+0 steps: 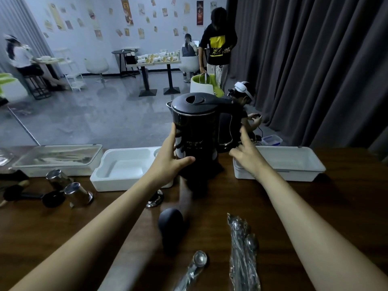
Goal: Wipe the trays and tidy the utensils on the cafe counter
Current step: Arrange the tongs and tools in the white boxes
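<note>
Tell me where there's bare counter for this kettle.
Bare wood lies right of the bagged spoons, before the right white tray, and at front left below the metal cups. The middle, around the loose spoon, is crowded.

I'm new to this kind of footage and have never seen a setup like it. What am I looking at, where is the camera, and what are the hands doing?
There is no robot here. A person wears one wide-angle camera on the head, so you look forward and down along their own bare arms. The left hand grips the body of a black electric kettle. The right hand is open beside the kettle's handle; whether it touches is unclear. On the wooden counter sit white trays, steel cups, a loose spoon and a plastic bag of spoons.
</note>
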The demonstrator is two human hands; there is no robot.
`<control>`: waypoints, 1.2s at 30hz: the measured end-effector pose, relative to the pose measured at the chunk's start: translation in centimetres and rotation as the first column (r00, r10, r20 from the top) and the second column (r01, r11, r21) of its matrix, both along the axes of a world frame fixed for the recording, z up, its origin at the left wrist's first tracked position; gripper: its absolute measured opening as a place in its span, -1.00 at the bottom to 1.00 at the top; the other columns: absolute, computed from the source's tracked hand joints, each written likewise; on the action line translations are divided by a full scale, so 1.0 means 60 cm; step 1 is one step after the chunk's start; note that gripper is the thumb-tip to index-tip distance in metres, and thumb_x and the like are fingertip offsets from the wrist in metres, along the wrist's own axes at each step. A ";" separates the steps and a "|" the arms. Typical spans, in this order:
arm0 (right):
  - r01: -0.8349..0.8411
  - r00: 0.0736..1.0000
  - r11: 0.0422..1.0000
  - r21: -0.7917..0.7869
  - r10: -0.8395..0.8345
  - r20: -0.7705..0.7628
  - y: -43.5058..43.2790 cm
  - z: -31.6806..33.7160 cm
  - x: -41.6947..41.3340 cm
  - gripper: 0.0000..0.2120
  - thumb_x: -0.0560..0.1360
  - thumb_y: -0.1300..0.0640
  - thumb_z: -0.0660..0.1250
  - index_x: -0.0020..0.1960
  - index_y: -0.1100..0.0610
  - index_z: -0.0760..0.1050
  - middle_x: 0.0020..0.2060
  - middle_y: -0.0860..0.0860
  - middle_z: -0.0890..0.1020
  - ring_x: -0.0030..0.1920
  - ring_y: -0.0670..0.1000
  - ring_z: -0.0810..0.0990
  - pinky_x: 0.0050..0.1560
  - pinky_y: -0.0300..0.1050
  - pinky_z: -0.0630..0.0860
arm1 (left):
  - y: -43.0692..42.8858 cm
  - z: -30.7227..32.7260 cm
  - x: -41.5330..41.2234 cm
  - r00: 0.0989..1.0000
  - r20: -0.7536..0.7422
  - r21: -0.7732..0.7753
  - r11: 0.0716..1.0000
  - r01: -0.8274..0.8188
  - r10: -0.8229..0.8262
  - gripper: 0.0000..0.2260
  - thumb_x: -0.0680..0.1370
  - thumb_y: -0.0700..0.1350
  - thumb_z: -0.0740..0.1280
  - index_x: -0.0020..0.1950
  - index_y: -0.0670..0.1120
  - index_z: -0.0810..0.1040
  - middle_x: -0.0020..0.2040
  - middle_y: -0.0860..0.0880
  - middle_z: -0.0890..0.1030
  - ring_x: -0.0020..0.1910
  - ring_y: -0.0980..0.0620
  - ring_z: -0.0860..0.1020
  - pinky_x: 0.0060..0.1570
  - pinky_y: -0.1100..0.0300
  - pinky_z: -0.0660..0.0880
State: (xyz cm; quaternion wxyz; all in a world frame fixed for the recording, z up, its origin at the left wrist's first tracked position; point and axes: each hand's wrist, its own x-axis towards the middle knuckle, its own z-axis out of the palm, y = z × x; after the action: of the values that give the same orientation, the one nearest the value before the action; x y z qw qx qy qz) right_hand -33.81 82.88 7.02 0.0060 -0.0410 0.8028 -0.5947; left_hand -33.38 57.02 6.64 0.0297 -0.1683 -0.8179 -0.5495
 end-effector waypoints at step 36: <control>0.377 0.920 0.432 0.819 -0.279 -0.276 0.135 -0.097 0.246 -0.57 0.57 0.01 0.39 0.42 -0.08 0.45 0.54 0.03 0.34 0.57 0.16 0.21 0.55 0.14 0.16 | 0.185 -0.108 0.214 1.000 0.009 -0.340 0.940 0.025 -0.024 -0.28 0.64 -0.03 0.30 0.68 0.04 -0.06 0.68 0.03 -0.07 0.64 0.00 0.04 0.58 0.10 0.07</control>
State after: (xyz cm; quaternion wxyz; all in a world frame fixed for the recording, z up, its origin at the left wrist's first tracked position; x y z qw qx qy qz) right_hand -19.04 90.98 1.22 -0.1298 0.0948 0.9816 -0.1032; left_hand -20.52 68.11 0.17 -0.0085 -0.1798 -0.8984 -0.4007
